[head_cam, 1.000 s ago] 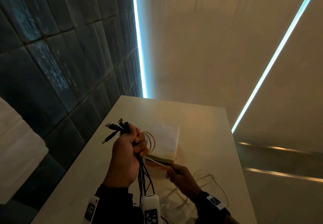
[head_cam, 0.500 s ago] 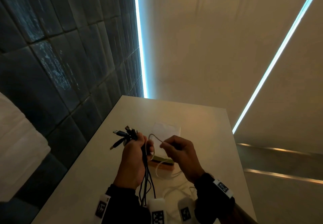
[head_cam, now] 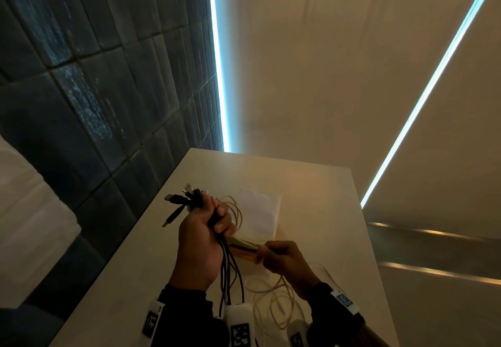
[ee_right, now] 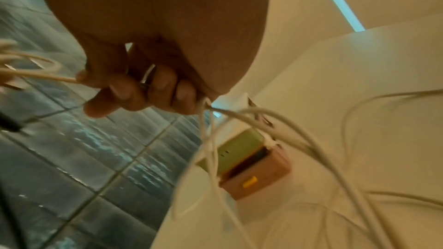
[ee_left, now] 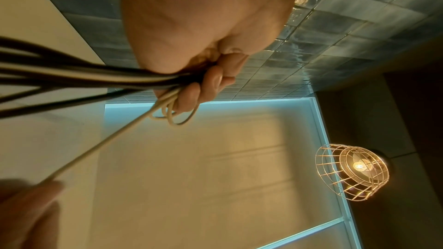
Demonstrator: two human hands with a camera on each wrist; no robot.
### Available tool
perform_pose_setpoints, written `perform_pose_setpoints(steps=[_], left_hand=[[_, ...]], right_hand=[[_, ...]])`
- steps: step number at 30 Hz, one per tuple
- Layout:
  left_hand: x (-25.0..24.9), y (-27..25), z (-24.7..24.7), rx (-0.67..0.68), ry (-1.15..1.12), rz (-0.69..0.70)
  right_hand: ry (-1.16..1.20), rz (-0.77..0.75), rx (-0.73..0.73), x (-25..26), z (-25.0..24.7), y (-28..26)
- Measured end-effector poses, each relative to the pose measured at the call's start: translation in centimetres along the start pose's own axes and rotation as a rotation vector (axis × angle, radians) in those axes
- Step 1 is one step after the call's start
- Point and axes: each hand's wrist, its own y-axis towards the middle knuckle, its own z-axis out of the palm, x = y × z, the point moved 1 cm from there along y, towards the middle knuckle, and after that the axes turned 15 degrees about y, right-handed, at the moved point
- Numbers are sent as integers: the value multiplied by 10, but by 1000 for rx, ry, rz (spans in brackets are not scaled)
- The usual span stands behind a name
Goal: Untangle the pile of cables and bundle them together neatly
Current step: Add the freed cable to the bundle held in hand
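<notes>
My left hand is clenched in a fist around a bundle of black cables, held above the counter. Their plug ends fan out past my knuckles on the side toward the tiled wall, and the loose lengths hang from the heel of the fist toward my sleeves. A white cable is coiled in several loops beside the same fist, caught under my fingers together with the black ones. From those loops one taut strand runs to my right hand, whose thumb and forefinger pinch it while the other fingers curl over it. The right hand is nearer to me than the left fist and just apart from it. Beyond the pinch, the remaining white cable trails from the right hand in slack tangled loops onto the counter. Between the two hands, on the counter, lies a stack of small flat boxes, green over pink. A white pouch lies behind the boxes, farther from me than the left fist. A caged lamp shows in the left wrist view.
</notes>
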Motion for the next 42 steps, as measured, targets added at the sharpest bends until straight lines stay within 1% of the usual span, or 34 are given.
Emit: perform_pose_setpoints(steps=[2, 5, 8, 10, 15, 19, 22, 24, 26, 28, 30, 32, 34, 36, 40, 42], left_hand=[[2, -1, -1, 9, 11, 1], [6, -2, -3, 11, 26, -12], [1, -3, -3, 3, -2, -4], [-6, -4, -6, -13, -16, 30], [-26, -1, -20, -45, -11, 113], [-28, -2, -23, -61, 4, 125], [-26, -2, -21, -75, 63, 126], [-21, -2, -19, -92, 131, 105], [-11, -2, -15, -99, 183, 49], [0, -2, -10, -94, 223, -22], [9, -3, -4, -95, 265, -75], [15, -2, 3, -111, 286, -108], [17, -1, 7, -139, 299, -134], [17, -1, 10, -139, 276, -155], [9, -2, 13, -87, 38, -122], [5, -1, 12, -54, -38, -98]], right_hand=[[-52, -7, -25, -13, -7, 0], [-116, -28, -6, -20, -11, 4], [-168, -6, -16, -25, -18, 5], [-189, 31, -31, -32, -28, 2], [-304, 119, -160, -52, -49, -9], [-357, 134, -214, -61, -48, -6], [-408, 139, -302, -64, -49, -3], [-361, 109, -369, -52, -42, 1], [-178, 55, -391, -27, -27, 5], [-11, -27, -332, 4, -8, 9], [65, -132, -228, 32, 11, 9], [99, -191, -100, 51, 27, 5], [112, -193, 4, 62, 37, 1], [115, -186, 73, 65, 40, -1], [106, -136, 120, 55, 29, -1], [114, -89, 127, 45, 22, -1]])
